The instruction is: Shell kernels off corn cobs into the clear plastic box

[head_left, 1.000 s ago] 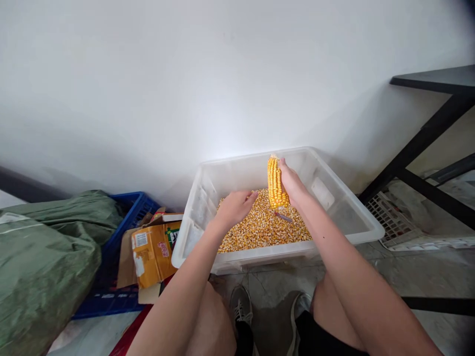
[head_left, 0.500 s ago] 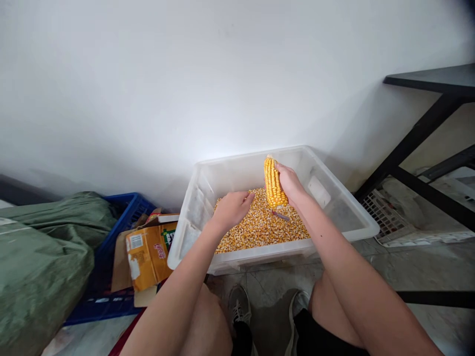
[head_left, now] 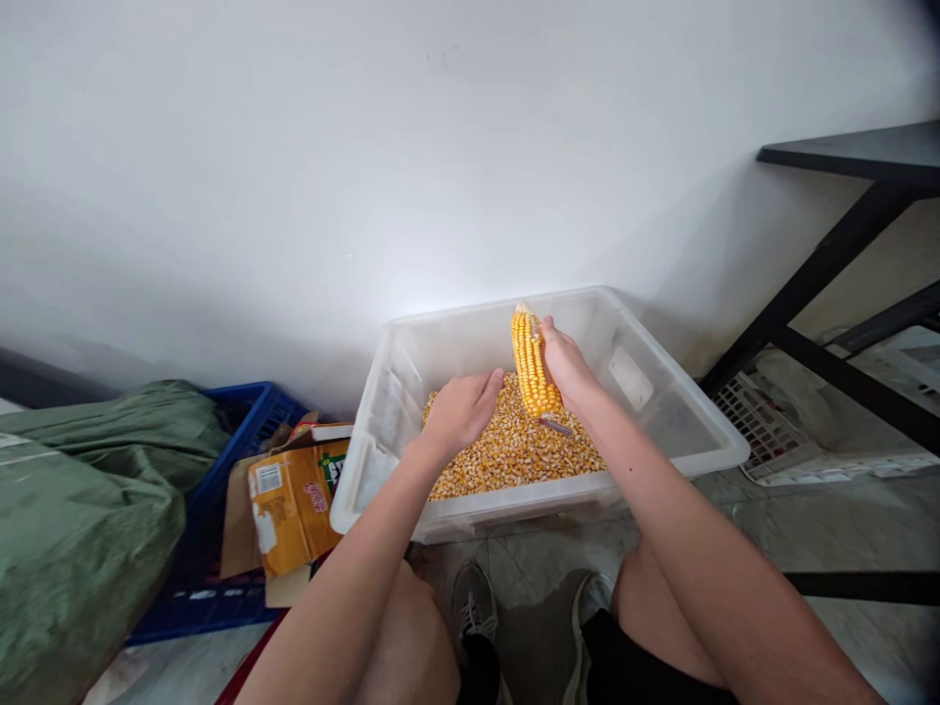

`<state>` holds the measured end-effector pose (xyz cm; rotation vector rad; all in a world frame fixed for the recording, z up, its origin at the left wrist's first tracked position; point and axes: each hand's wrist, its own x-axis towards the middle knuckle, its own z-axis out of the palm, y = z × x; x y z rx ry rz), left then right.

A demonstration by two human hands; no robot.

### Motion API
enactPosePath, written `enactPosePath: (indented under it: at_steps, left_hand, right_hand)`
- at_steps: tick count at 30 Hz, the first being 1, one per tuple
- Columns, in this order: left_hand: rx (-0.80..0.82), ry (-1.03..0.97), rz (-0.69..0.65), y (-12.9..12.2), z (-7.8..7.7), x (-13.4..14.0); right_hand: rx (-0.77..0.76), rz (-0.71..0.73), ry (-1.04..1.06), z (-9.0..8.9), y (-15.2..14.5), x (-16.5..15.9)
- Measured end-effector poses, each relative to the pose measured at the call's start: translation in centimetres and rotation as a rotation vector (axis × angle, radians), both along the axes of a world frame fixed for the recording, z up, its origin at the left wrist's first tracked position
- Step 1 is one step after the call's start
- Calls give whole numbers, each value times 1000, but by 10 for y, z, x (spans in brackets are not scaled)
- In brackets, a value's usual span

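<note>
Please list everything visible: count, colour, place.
Tub: 1, whitish, centre
Kernels: many, yellow, in tub
Thin object: 1, greyish, on kernels
Cob: 1, yellow, above kernels
Cartons: several, orange-brown, beside tub
Crate: 1, blue, left
Sheet: 1, green, far left
Unclear object: 1, red, lower left
Basket: 1, white, right
Table: 1, dark, right
Wall: 1, white, behind
Floor: 1, grey, below
Shoes: 2, grey, bottom
Arms: 2, bare, bottom
Left grip: 1, bare, beside cob
Right grip: 1, bare, holding cob

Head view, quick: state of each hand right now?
Left hand: no held object visible; fingers mostly hidden, so open or closed can't be told.
Right hand: closed, holding the corn cob.
</note>
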<state>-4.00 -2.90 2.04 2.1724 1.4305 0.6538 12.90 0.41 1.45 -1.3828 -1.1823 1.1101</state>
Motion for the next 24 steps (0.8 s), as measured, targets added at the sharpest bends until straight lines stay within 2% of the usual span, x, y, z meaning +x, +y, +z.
enactPosePath:
  at_steps: [3,9,13,24]
  left_hand:
    - [-7,17,-4,0,0,0]
    - [-25,60,-13,0,0,0]
    - [-2,86,-8,-2,4,1]
    - [-3,79,27,-4,4,3]
  right_hand:
    - [-54,20,77,1,-2,-2]
    - [-15,-26,207,-3,0,-4]
    - [-46,-52,302,0,-1,-6]
    - [-68,1,371,1,-5,-8]
